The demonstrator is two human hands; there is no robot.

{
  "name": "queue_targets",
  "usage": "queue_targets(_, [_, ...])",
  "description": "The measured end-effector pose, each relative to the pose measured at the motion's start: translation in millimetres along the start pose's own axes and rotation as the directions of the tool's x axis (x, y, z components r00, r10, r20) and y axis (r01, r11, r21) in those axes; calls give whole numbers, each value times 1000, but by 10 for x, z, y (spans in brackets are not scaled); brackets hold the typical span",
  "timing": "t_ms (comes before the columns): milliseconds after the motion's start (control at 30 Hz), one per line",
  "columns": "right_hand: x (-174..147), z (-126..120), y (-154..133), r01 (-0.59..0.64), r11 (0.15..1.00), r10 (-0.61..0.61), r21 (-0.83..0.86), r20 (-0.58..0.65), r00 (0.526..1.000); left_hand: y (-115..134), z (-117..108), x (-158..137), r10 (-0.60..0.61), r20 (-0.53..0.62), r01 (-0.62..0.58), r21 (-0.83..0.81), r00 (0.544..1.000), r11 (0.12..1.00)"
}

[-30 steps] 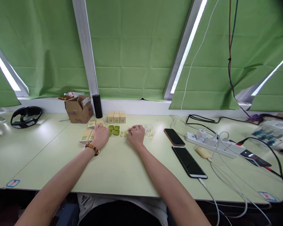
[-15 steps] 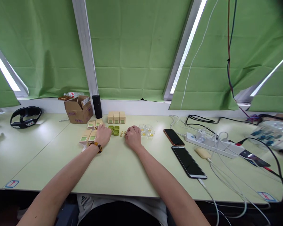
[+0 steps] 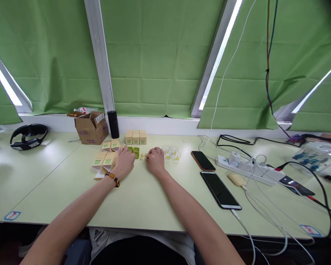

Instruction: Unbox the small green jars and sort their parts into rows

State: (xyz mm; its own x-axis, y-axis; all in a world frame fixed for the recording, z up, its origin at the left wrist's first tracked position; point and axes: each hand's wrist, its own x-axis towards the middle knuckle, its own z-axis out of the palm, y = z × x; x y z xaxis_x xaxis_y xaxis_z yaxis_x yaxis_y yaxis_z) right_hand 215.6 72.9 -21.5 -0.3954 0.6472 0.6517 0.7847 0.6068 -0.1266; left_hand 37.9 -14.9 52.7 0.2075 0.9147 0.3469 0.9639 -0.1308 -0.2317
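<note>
My left hand (image 3: pixel 125 161), a beaded bracelet on its wrist, is closed with its fingertips at the green containers (image 3: pixel 136 152). It covers part of them, and what it pinches, if anything, is hidden. My right hand (image 3: pixel 156 160) rests on the table with curled fingers beside the small yellow pieces (image 3: pixel 142 156). Whatever lies under those fingertips is too small to name. Just right of that hand stand several clear cups (image 3: pixel 171 153) with yellow bits inside. Small cardboard boxes with green labels (image 3: pixel 98 162) stand left of my left hand, partly behind it.
Three closed small boxes (image 3: pixel 136 137) line the back, near a black cylinder (image 3: pixel 113 124) and an open carton (image 3: pixel 92 129). Headphones (image 3: pixel 29 136) lie at left. Two phones (image 3: pixel 220 190), a power strip (image 3: pixel 248 170) and loose cables occupy the right.
My left hand has shifted right, from the small boxes onto the green containers, uncovering more of the boxes. My right hand has hardly moved.
</note>
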Motion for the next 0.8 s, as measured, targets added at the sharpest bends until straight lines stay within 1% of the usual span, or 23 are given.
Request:
queue_targets(67, [0,-7,9,-15,1000,16,22,-42,999,25,-24,-27,18,-1,-18,3,1000,1000])
queue_targets(133, [6,-21,42,-39,998,45,53,-116,992,10,-21,-50,25,-12,-25,6,1000,1000])
queue_targets(200, [19,-38,91,-76,994,93,84,-211,973,-34,8,-69,21,-17,-21,-4,1000,1000])
queue_targets(267, [34,-58,136,-123,986,152,113,-294,944,-77,55,-80,16,-11,-17,-30,1000,999])
queue_targets(333, [43,-78,150,-141,981,180,135,-340,923,-90,106,-74,28,-4,-28,-59,1000,998])
queue_targets(400, [41,-95,124,-101,986,141,133,-340,930,-61,151,-41,55,-9,-55,-75,998,996])
queue_targets(500, [22,-105,53,-3,995,32,97,-297,954,43,204,60,94,-9,-94,-77,996,993])
queue_targets(567, [10,-98,36,14,997,10,82,-289,957,118,237,147,112,16,-110,-77,994,991])
queue_targets(667, [-2,-75,93,-51,993,82,105,-326,942,199,301,266,126,47,-122,-74,991,990])
queue_targets(733, [-4,-61,162,-133,982,172,137,-337,926,226,351,321,124,59,-120,-68,991,990])
queue_targets(800, [-4,-56,219,-217,964,257,157,-315,914,237,395,354,115,70,-111,-62,991,992])
